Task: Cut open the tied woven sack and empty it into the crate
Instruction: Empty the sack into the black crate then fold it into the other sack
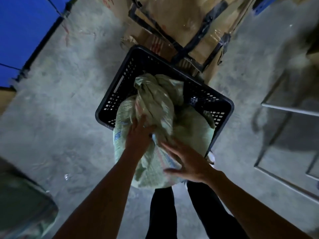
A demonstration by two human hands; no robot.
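A full, pale green woven sack (188, 130) lies across the near rim of a black perforated plastic crate (120, 87), its knotted neck (148, 90) pointing into the crate. My left hand (139, 135) grips a fold of sack fabric just below the neck. My right hand (186, 161) lies flat with spread fingers on the sack's near side. No cutting tool is visible.
Stacked cardboard boxes wrapped in film and black straps (181, 26) stand right behind the crate. A metal frame (290, 109) is on the right, a blue panel (20, 31) at the far left, another sack (24, 209) at lower left. My dark-trousered legs (162, 213) stand on grey concrete floor.
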